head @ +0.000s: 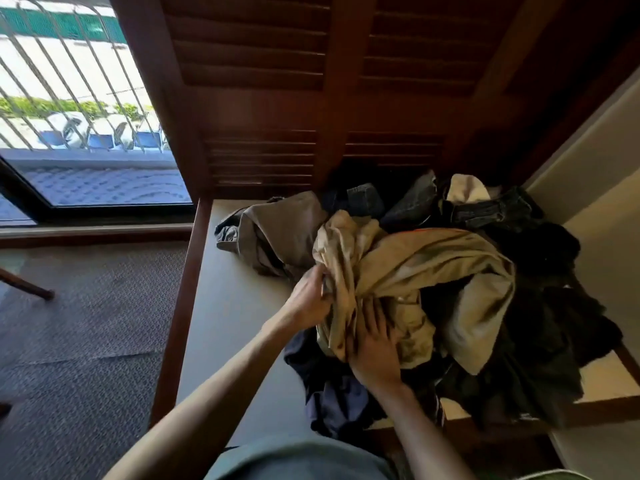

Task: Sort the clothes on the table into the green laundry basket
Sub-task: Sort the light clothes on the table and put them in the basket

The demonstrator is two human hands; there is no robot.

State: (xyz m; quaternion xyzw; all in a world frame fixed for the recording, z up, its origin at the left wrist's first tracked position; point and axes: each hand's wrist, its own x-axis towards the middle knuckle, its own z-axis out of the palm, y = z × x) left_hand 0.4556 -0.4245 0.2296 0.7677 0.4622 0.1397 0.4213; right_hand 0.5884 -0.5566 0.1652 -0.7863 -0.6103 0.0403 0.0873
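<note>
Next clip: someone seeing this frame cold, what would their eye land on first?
First, the tan garment bunched on top of the clothes pile on the table, with both hands on it: the left hand grips a fold at its left edge, and the right hand lies on its near side. Next, the dark louvered wooden doors behind the table, and the bright barred window at upper left.
</note>
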